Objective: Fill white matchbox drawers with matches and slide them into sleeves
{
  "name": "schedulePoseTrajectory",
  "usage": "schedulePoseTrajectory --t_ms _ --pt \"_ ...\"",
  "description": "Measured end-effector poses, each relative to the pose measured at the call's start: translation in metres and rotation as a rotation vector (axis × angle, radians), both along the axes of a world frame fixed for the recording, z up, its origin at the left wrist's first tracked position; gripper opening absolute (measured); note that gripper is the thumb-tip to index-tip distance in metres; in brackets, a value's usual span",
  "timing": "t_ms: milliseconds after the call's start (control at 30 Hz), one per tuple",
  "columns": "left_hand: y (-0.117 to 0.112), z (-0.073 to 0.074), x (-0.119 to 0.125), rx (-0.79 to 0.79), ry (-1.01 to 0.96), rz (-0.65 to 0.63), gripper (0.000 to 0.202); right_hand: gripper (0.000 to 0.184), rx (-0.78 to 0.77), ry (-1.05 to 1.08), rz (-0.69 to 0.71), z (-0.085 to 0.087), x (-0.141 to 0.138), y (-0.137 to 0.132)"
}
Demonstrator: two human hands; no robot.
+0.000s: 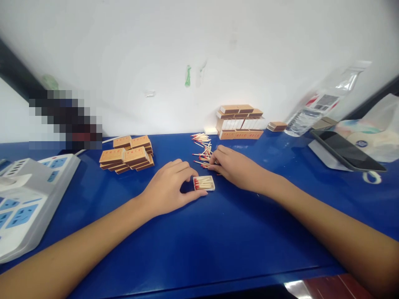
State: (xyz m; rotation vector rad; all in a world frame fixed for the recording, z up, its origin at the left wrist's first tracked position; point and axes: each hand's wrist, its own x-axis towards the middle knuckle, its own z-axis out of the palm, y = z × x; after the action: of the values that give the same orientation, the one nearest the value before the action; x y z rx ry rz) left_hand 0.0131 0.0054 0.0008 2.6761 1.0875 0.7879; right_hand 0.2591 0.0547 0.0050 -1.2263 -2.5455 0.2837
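Observation:
My left hand (170,187) holds a small white matchbox tray (213,183) on the table, thumb along its near side and fingers at its left end. Red-tipped matches (204,182) lie in the tray, their heads toward the left. Just behind it, my right hand (237,166) is closed, thumb and fingertips pinched on matches at the near right edge of a loose match pile (204,145). How many matches are between those fingertips is hidden.
Stacked matchboxes (135,155) stand at the left; more boxes (240,122) are built up against the wall. A single matchbox (277,126), a plastic bottle (324,104) and a phone (349,149) are at the right. A white power strip (46,199) occupies the left side.

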Motion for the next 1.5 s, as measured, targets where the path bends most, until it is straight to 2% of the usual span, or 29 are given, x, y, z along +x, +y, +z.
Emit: schedulePoseTrajectory --t_ms 200,633,933,1200,1333,1500 --pt "0.0 0.0 0.0 -0.004 0.004 -0.005 0.035 0.02 -0.088 0.017 0.016 0.008 0.006 -0.004" --pt "0.001 0.0 0.0 0.014 0.0 -0.014 0.036 0.019 -0.136 0.008 0.023 0.01 0.014 -0.007" --pt "0.001 -0.001 0.0 0.01 0.003 -0.011 0.036 0.022 -0.099 -0.017 0.07 0.012 0.014 -0.009" --pt "0.001 0.0 0.0 -0.001 0.012 -0.005 0.037 0.021 -0.141 -0.005 0.066 0.02 0.014 -0.014" --pt "0.0 0.0 0.0 -0.007 0.015 -0.002 0.036 0.018 -0.107 0.038 0.057 0.016 0.01 -0.011" --pt "0.0 0.001 0.001 -0.013 0.015 -0.002 0.035 0.023 -0.09 0.063 0.083 0.008 0.006 -0.007"
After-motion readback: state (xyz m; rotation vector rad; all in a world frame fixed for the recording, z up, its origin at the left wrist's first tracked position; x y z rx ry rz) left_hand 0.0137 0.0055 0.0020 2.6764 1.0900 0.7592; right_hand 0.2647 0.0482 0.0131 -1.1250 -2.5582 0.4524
